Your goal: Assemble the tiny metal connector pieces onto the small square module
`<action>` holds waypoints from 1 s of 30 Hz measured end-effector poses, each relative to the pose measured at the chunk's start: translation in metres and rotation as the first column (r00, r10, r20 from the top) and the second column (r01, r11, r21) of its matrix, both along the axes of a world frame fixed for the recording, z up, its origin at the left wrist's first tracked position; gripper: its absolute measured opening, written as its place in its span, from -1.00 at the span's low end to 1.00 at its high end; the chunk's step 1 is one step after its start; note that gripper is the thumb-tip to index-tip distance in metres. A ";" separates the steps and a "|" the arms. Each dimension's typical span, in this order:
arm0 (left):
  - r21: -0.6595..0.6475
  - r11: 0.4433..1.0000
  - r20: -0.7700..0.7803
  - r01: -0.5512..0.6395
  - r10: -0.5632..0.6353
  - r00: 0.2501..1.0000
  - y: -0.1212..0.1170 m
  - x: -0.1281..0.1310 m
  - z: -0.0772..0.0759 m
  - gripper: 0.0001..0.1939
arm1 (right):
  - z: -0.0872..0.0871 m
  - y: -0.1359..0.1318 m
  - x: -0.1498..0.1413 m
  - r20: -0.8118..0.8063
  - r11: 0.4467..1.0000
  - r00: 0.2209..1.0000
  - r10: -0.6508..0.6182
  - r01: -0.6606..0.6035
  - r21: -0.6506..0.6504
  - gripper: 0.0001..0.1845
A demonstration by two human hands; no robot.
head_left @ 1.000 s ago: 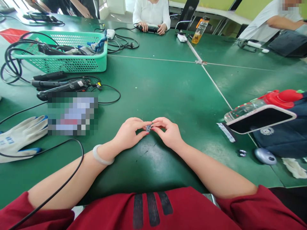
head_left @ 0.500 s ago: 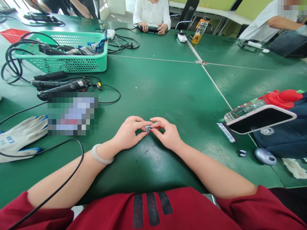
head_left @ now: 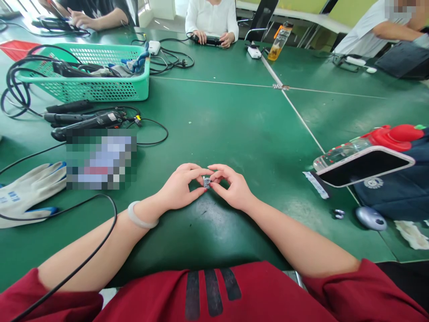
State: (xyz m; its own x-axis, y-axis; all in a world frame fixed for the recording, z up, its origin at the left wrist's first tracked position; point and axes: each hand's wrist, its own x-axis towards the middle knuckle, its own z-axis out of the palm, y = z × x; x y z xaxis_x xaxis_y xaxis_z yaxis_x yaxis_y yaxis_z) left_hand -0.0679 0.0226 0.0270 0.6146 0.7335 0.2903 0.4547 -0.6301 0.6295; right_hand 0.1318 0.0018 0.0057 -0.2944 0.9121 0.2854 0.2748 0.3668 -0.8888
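Between my fingertips, just above or on the green table (head_left: 214, 125), is a small grey piece with fine dark detail (head_left: 207, 182); it is too small to name its kind. My left hand (head_left: 182, 185) pinches it from the left with thumb and forefinger. From the right, my right hand (head_left: 231, 185) grips it with the thumb and fingertips. The tips of both hands nearly meet around the piece and cover part of it. A pale bracelet (head_left: 142, 216) circles my left wrist.
To the left lie a green basket (head_left: 100, 89) of cables and gloves, black devices (head_left: 89, 120), a blurred-out patch and a work glove (head_left: 30, 190). A phone (head_left: 365, 166) leans by a red-capped bottle (head_left: 398, 136) at right, near a mouse (head_left: 371, 219). Other people sit across the table.
The small grey piece has turned slightly between my fingertips and shows a different face. Both hands stay in almost the same place. At the far left, another person's hand has come into view.
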 end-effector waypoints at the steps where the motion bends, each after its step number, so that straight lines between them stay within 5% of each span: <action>1: -0.004 1.000 -0.010 0.011 -0.011 1.000 0.000 0.000 0.000 -0.59 | 0.000 0.000 0.000 0.005 1.000 1.000 0.000 0.000 0.003 -0.59; 9: 0.002 1.000 -0.043 0.017 -0.017 0.999 -0.001 0.002 -0.002 -0.67 | 0.005 -0.001 0.002 0.105 1.000 0.994 0.028 -0.029 0.006 -0.50; 13: -0.018 1.000 -0.031 0.002 -0.003 1.000 0.000 0.001 0.000 -0.71 | 0.004 0.004 0.008 0.213 0.998 0.975 -0.066 0.063 0.022 -0.44; 16: -0.050 0.996 0.017 -0.069 0.070 0.997 0.003 0.001 0.000 -0.77 | 0.000 0.008 0.012 0.365 0.985 0.918 -0.159 0.120 0.126 -0.58; 21: -0.111 0.966 0.022 -0.233 0.237 0.971 0.006 0.000 -0.003 -0.80 | -0.005 0.011 0.009 0.558 0.975 0.815 -0.155 0.035 0.220 -0.88; 30: -0.147 0.946 -0.033 -0.288 0.286 0.958 0.008 0.000 -0.008 -0.73 | -0.006 0.013 0.012 0.623 0.972 0.759 -0.191 0.060 0.225 -0.87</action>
State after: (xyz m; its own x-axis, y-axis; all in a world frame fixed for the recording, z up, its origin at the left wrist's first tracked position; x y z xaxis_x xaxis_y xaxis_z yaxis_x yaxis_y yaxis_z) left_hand -0.0679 0.0311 0.0189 0.3742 0.9136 0.1590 0.6099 -0.3716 0.7000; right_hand 0.1437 0.0148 -0.0005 -0.3540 0.9050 0.2358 0.8070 0.4230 -0.4121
